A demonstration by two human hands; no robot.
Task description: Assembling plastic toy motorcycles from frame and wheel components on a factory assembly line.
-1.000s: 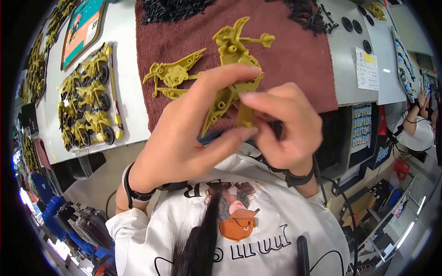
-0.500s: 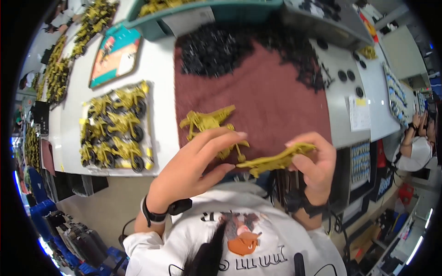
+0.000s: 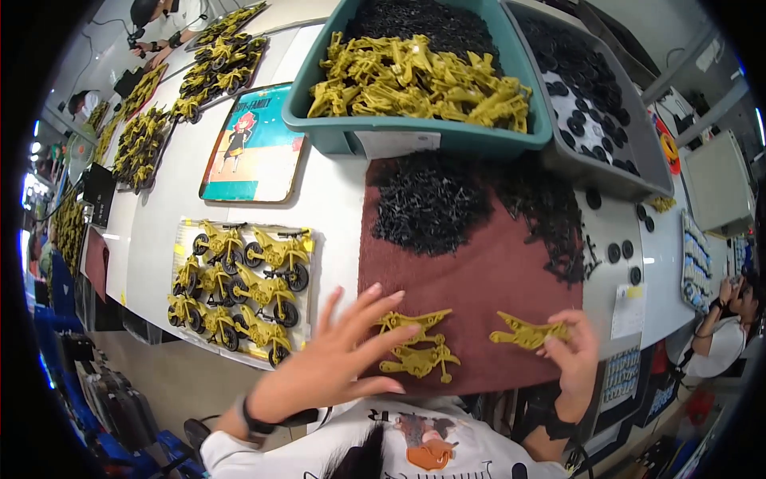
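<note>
My right hand [image 3: 571, 351] pinches a yellow toy motorcycle body half [image 3: 523, 330] by its right end, just above the right side of the brown cloth [image 3: 479, 287]. My left hand [image 3: 339, 363] is open, fingers spread, over the cloth's left edge. Beside its fingertips lie two yellow plastic pieces: a body part [image 3: 427, 322], partly covered by a finger, and below it a motorcycle piece [image 3: 419, 361] with a bar sticking out. Whether the left fingers touch either piece I cannot tell.
A tray of assembled yellow toy motorcycles [image 3: 267, 291] lies at left, with a picture-printed tray [image 3: 254, 144] behind. Small black parts [image 3: 431, 203] are heaped on the cloth. Farther back stand a green bin [image 3: 415, 137] of yellow parts and a grey bin [image 3: 610, 185] of black wheels.
My view has tilted up, showing more of the bins. The left hand has opened its fingers away from the yellow pieces. The right hand still holds its body half, now farther from my body.
</note>
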